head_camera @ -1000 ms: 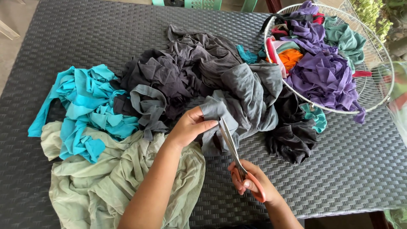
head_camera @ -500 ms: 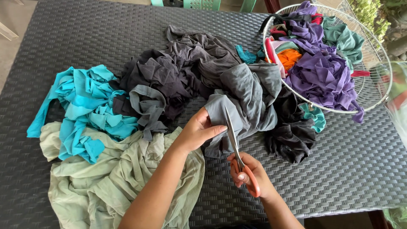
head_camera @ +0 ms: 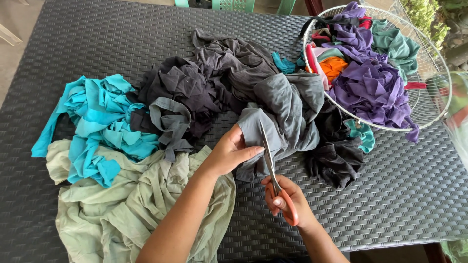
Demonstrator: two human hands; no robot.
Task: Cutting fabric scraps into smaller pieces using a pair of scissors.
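Cloth heap (head_camera: 229, 92) mid-table (head_camera: 390, 204), wire basket (head_camera: 434, 63) right of it

Dark grey woven table (head_camera: 395, 204) in daylight, green chair (head_camera: 233, 5) and pale floor (head_camera: 19, 19) beyond

Dark woven table (head_camera: 97, 44), bearing all items. At nine o'clock: turquoise fabric strips (head_camera: 97, 122), heaped. At seven o'clock: pale green cloth (head_camera: 112, 209), crumpled, touching the turquoise heap. At centre toward eleven o'clock: dark charcoal garments (head_camera: 195, 87), piled. At four o'clock: black cloth (head_camera: 336, 156). At two o'clock: white wire basket (head_camera: 431, 58), holding purple fabric (head_camera: 370, 87), orange scrap (head_camera: 334, 67), green cloth (head_camera: 397, 46).
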